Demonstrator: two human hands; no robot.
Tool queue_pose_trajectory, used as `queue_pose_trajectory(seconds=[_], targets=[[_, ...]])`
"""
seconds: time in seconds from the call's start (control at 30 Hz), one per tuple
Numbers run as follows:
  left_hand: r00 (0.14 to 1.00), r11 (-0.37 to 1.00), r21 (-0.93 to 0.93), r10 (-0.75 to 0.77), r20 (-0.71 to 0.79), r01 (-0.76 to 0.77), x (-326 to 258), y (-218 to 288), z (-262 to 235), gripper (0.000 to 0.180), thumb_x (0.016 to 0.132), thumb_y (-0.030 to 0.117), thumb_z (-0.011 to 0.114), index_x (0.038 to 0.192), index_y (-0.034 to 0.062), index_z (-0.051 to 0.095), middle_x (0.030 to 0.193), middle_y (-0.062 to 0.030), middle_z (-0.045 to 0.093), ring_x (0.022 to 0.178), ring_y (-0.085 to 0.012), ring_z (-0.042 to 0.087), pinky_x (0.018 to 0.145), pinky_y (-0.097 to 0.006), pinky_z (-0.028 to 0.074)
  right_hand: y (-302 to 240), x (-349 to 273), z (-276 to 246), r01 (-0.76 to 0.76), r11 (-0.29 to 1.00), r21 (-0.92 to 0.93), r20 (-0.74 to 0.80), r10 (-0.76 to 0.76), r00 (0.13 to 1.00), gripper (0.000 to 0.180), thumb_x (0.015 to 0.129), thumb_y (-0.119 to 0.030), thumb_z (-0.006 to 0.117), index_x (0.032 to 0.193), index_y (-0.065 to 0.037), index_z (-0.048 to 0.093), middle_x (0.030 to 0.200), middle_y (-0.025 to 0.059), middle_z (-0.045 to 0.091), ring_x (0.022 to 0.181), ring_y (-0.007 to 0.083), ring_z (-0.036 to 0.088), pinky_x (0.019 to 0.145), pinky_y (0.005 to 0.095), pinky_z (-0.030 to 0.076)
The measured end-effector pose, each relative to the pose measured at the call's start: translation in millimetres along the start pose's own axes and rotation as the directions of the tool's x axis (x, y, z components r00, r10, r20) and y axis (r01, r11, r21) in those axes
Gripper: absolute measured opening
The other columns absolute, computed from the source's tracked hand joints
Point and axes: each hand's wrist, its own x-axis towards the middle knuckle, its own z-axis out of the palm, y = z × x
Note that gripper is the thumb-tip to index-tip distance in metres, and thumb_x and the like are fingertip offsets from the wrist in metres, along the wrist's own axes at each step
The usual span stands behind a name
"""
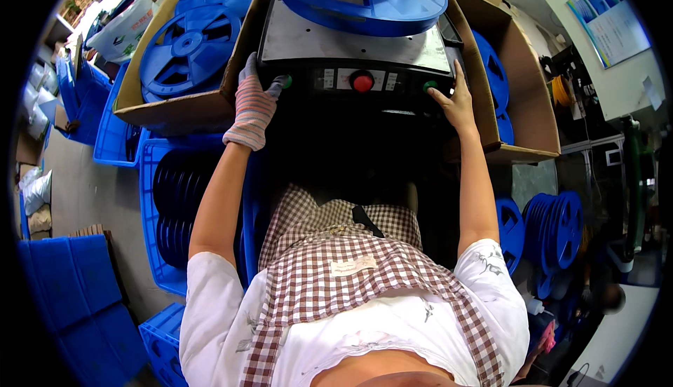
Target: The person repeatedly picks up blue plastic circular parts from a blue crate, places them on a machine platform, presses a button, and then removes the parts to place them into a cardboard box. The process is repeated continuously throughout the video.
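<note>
In front of me stands a machine with a pale metal top (pixel 308 40) and a black front panel (pixel 315 96). A blue plastic reel (pixel 329 14) lies on that top, partly cut off by the upper edge. My left hand (pixel 254 103), in a striped knit glove, rests at the panel's left corner, fingers stretched along the side and thumb at a green button (pixel 287 82). At the right corner my bare right hand (pixel 457 103) has its fingers extended up the side, its thumb on another green button (pixel 429 85). Between them sits a red button (pixel 362 82). Neither hand grips anything.
A cardboard box (pixel 172 117) of blue reels flanks the machine on the left, another box (pixel 536 106) on the right. Blue crates (pixel 151 212) with black reels stand by my left arm. Stacked blue reels (pixel 557 229) are low on the right.
</note>
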Motion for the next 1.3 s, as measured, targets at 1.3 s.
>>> queue_pose_trajectory(seconds=[1.3], targets=[[0.68,0.506,0.456,0.575,0.455,-0.732,161.6,-24.2,23.3,0.055,0.088,0.019,0.053,0.141,0.016,0.039,0.112,-0.0196,0.063,0.101,-0.0386,0.058,0.088,-0.042,0.046,140.5,-359.3,-53.5,-0.531,0.315,-0.786,-0.255,0.618,0.744,0.06,0.065,-0.025,0.079,0.116,-0.008,0.054,0.1,0.0127,0.06,0.1,0.0299,0.056,0.089,0.0416,0.042]])
